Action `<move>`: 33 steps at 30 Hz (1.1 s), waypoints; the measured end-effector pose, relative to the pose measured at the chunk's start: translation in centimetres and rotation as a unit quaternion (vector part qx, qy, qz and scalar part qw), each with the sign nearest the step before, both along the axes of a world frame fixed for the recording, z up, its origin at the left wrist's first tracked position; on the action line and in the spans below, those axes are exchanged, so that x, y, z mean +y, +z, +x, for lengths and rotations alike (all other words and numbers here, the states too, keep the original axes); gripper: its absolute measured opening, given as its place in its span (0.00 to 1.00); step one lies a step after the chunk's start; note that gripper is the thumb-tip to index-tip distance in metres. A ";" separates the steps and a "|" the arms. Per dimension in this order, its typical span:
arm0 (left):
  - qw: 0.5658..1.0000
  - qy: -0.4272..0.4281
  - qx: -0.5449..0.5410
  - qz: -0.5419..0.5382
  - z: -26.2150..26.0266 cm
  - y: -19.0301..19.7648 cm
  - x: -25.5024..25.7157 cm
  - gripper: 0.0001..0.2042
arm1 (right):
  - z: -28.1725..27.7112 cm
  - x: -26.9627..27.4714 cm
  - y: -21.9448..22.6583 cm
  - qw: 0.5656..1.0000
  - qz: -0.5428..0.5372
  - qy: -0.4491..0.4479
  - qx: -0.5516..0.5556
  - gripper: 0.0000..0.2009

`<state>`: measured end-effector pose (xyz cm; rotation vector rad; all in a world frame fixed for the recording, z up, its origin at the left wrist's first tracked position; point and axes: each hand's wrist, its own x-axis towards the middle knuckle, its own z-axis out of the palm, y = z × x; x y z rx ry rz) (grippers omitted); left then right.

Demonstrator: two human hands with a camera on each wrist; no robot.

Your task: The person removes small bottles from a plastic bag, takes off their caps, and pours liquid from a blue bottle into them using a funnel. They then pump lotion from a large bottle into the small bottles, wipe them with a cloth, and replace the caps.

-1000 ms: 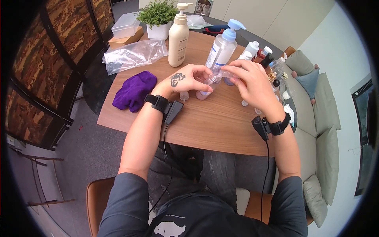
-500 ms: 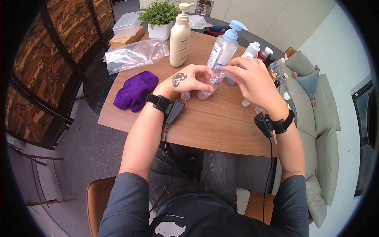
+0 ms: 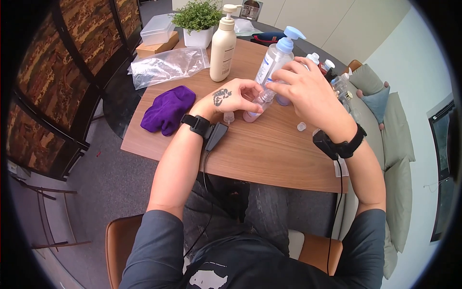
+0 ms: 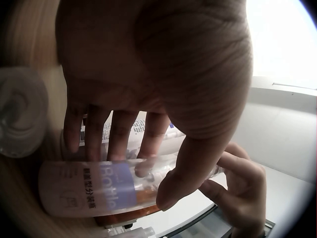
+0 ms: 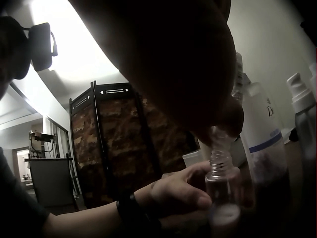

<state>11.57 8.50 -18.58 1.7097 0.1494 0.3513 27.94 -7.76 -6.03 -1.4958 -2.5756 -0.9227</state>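
My left hand [image 3: 236, 98] grips a small clear travel bottle [image 4: 89, 191] with a purple label, thumb on one side and fingers on the other. The bottle leans on the tabletop, with pale liquid low inside and a bare threaded neck [image 5: 220, 166]. Over its mouth, my right hand [image 3: 308, 89] pinches a small clear piece [image 5: 219, 136], mostly hidden by the fingertips. A large clear bottle with a blue pump [image 3: 292, 39] stands just behind both hands. Beside the left hand lies a translucent cap-like part [image 3: 228, 117]; a small white cap [image 3: 301, 126] is below the right hand.
A cream pump bottle [image 3: 223, 53] stands behind the left hand. Farther left are a purple cloth [image 3: 168, 110], a clear zip bag [image 3: 168, 67], a potted plant [image 3: 196, 21] and a plastic box [image 3: 158, 29]. Several small bottles [image 3: 329, 65] crowd the right side.
My right wrist and forearm have swung outward to the right and turned, while the fingertips stay at the bottle's mouth. The left hand keeps its grip on the bottle.
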 end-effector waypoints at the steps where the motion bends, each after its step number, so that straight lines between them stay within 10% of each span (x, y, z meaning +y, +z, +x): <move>1: 1.000 0.000 -0.001 -0.005 0.0 0.0 0.0 0.16 | 0.0 0.1 0.0 1.000 0.002 0.002 -0.008 0.13; 33: 1.000 -0.006 0.026 -0.003 -0.1 0.2 0.1 0.18 | 0.5 0.0 -0.2 1.000 0.018 0.026 -0.005 0.16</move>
